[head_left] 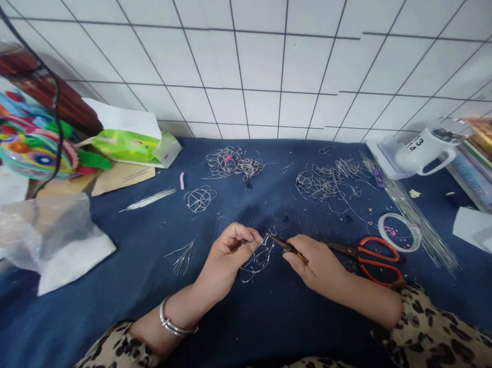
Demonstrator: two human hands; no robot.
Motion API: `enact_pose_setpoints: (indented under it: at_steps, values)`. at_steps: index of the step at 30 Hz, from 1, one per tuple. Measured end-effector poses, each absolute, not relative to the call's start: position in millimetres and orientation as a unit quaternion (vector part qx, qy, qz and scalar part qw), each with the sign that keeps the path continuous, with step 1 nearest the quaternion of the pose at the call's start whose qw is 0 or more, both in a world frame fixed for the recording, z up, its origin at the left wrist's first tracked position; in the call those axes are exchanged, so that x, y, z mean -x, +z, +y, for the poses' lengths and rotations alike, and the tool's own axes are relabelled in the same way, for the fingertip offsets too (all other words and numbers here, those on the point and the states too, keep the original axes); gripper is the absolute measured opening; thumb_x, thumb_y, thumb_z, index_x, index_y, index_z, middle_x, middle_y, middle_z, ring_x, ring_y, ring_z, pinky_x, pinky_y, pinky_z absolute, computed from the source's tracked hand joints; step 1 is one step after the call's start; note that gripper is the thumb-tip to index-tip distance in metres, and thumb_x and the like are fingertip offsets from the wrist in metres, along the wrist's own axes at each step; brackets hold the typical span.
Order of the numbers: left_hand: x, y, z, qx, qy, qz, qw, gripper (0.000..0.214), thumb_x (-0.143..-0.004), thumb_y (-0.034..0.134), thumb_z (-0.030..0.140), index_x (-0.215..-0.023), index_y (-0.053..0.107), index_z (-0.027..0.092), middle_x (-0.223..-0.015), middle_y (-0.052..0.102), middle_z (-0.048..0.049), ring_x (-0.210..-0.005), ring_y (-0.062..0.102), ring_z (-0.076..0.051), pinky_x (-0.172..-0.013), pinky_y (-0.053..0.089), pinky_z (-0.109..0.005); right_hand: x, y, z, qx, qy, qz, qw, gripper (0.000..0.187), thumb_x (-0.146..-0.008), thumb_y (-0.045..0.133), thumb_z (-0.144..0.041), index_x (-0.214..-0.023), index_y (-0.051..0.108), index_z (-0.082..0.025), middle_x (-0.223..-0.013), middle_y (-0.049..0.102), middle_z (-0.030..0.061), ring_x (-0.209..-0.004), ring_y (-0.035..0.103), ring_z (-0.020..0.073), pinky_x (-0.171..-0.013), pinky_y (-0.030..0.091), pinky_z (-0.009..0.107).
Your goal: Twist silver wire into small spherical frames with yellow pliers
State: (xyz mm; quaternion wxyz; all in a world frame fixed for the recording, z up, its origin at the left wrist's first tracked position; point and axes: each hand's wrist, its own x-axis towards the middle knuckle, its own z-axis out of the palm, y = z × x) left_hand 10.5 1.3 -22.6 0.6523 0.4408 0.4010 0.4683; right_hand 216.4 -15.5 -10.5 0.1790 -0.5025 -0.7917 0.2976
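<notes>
Biggest first: tiled wall (pixel 258 55) behind, dark blue cloth (pixel 262 316) under everything, long wire bundle (pixel 425 223) well off to the right. Right hand (pixel 313 260) is wrapped round the pliers handles; left hand (pixel 231 254) pinches wire between thumb and fingertips. Scissors (pixel 358 252) lie just beside the right forearm, so watch the elbow. Pliers (pixel 279 241) point left, tips at the wire ends; can't tell if they bite or only touch. Smallest: bent wire piece (pixel 256 271), between the hands, loops hanging below the left fingertips. To do this well, I'd pinch right next to the working point so the loops don't flex, use the very tips, make small turns and point loose ends away from the fingers
</notes>
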Motion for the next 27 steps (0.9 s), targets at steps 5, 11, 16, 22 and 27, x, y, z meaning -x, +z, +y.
enact_pose_setpoints:
  at_steps: [5,11,16,22,27]
  values:
    - [-11.4,-22.9,1.6,-0.456,0.459,0.401,0.649,0.011,-0.081,0.055,0.012,-0.078,0.046,0.017,-0.085,0.058,-0.0011,-0.075,0.050,-0.011,-0.069,0.039,-0.023,-216.4,-11.1,-15.4,0.505,0.293,-0.792,0.179,0.021,-0.090,0.038,-0.034,-0.088,0.051,-0.017,-0.076,0.051,0.0022,-0.071,0.048,0.0141,-0.064,0.037,0.025]
    - [-12.2,-21.4,2.7,-0.483,0.451,0.437,0.610,0.006,-0.082,0.053,0.013,-0.085,0.052,0.017,-0.081,0.053,0.0005,-0.071,0.046,-0.009,-0.064,0.037,-0.020,-216.7,-12.1,-15.7,0.504,0.288,-0.794,0.178,0.022,-0.090,0.038,-0.034,-0.088,0.052,-0.017,-0.077,0.052,0.0023,-0.072,0.049,0.0140,-0.065,0.037,0.025]
    - [-10.8,-23.8,1.6,-0.508,0.422,0.441,0.608,0.003,-0.081,0.055,0.013,-0.082,0.056,0.016,-0.080,0.054,0.0002,-0.067,0.047,-0.008,-0.060,0.038,-0.019,-216.5,-12.6,-15.8,0.505,0.285,-0.796,0.174,0.021,-0.090,0.039,-0.033,-0.087,0.052,-0.017,-0.076,0.052,0.0025,-0.072,0.048,0.0142,-0.065,0.037,0.026]
    - [-8.9,-27.6,4.6,-0.527,0.404,0.427,0.613,0.002,-0.080,0.057,0.015,-0.081,0.056,0.015,-0.087,0.059,-0.0026,-0.077,0.053,-0.011,-0.069,0.042,-0.022,-217.4,-11.6,-15.4,0.512,0.293,-0.787,0.182,0.021,-0.090,0.039,-0.033,-0.088,0.052,-0.017,-0.076,0.052,0.0017,-0.070,0.049,0.0136,-0.064,0.037,0.025]
    - [-7.0,-28.1,7.1,-0.566,0.361,0.420,0.611,0.005,-0.078,0.061,0.015,-0.079,0.055,0.014,-0.088,0.060,-0.0042,-0.077,0.054,-0.012,-0.070,0.044,-0.025,-218.3,-13.6,-15.0,0.514,0.303,-0.779,0.193,0.021,-0.090,0.039,-0.034,-0.090,0.052,-0.017,-0.078,0.053,0.0019,-0.071,0.050,0.0134,-0.065,0.037,0.025]
